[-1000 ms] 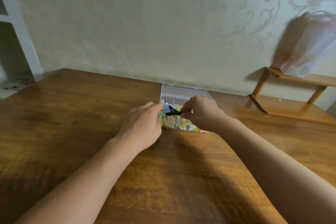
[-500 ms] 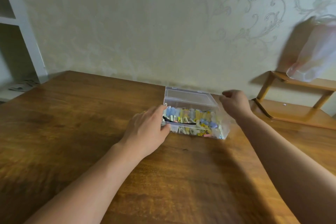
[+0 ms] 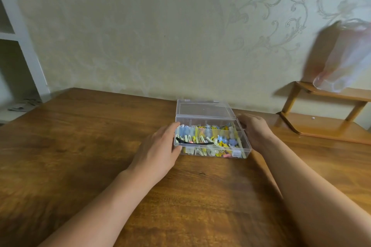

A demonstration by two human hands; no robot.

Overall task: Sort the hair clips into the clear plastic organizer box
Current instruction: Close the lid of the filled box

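Head view: I note the table (image 3: 84, 146) bare of loose clips. My left hand (image 3: 158, 150) and right hand (image 3: 254, 132) clasp the organizer box (image 3: 246, 144) between them, lid (image 3: 204, 108) open. Black clip (image 3: 193, 142) lies across the clips near my left fingers; judged risk: closing jams on it.

The wooden table (image 3: 80, 146) carries the clear organizer box (image 3: 246, 151) (lid open) and a small wooden rack (image 3: 321, 126).
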